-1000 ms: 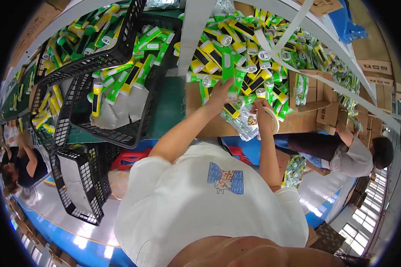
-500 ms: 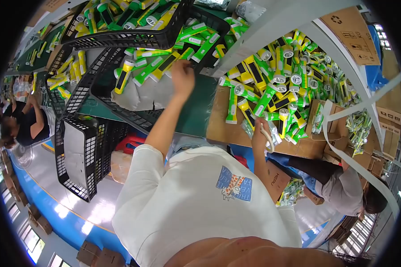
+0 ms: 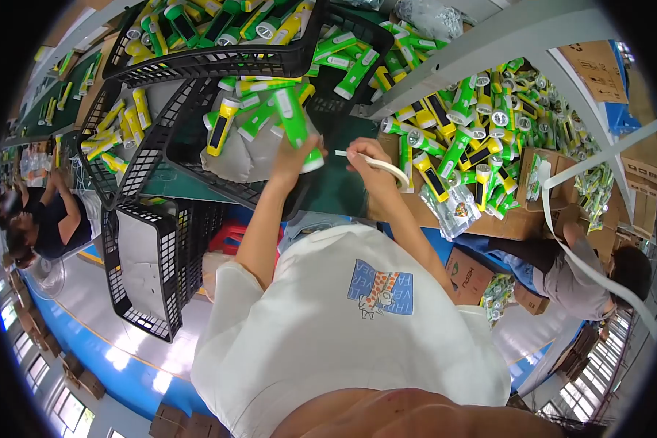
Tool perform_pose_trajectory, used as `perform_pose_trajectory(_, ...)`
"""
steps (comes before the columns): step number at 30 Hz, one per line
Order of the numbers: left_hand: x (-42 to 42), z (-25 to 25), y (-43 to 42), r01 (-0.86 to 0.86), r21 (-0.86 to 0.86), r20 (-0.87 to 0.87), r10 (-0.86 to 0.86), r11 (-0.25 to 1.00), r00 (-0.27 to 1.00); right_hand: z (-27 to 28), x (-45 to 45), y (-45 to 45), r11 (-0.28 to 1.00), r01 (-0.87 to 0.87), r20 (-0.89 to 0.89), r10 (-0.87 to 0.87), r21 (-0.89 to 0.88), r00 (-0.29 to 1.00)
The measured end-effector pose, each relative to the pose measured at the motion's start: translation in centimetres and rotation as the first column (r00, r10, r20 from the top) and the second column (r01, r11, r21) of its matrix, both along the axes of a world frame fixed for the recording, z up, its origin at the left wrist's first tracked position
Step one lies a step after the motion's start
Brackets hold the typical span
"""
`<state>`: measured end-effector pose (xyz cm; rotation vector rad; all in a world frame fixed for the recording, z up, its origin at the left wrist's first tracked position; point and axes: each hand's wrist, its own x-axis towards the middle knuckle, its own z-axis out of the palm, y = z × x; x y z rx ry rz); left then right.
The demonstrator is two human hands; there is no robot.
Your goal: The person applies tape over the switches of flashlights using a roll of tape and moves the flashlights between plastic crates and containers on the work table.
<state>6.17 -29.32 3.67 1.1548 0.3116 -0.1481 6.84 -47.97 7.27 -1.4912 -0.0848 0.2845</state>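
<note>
A green and white flashlight (image 3: pixel 292 120) stands nearly upright in the grip of my left hand (image 3: pixel 289 166), its end jutting out beside the fingers. My right hand (image 3: pixel 376 179) carries a roll of white tape (image 3: pixel 396 172). A short strip of tape (image 3: pixel 340 153) sticks out from my right fingertips toward the flashlight, apart from it. Below and left of the flashlight, a black plastic crate (image 3: pixel 197 171) holds more green and yellow flashlights on a grey sheet. A yellow flashlight (image 3: pixel 222 127) lies there near my left hand.
Flashlights are heaped on cardboard (image 3: pixel 474 131) at right, beside a clear plastic bag (image 3: pixel 452 210). A grey metal beam (image 3: pixel 445 69) crosses above. Another full black crate (image 3: pixel 204 67) sits at the upper left. Other people (image 3: pixel 58 212) work at left and right (image 3: pixel 573 270).
My left hand has picked up a green flashlight from the crate and drawn it closer. My right hand has moved left from the heap with the tape roll, a strip now showing.
</note>
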Motion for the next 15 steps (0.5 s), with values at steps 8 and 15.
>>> perform_pose_trajectory(8,-4.0,4.7,-4.2,0.009,0.189,0.037,-0.016,0.982,0.999,2.1,0.2,0.7,0.952,-0.156,0.241,0.221,-0.263,0.945)
perform_pose_trajectory(15,-3.9,1.5,-5.5,-0.056,0.297,0.154,0.010,0.953,0.988,2.4,0.5,-0.4,0.944,-0.136,0.282,0.224,-0.301,0.933)
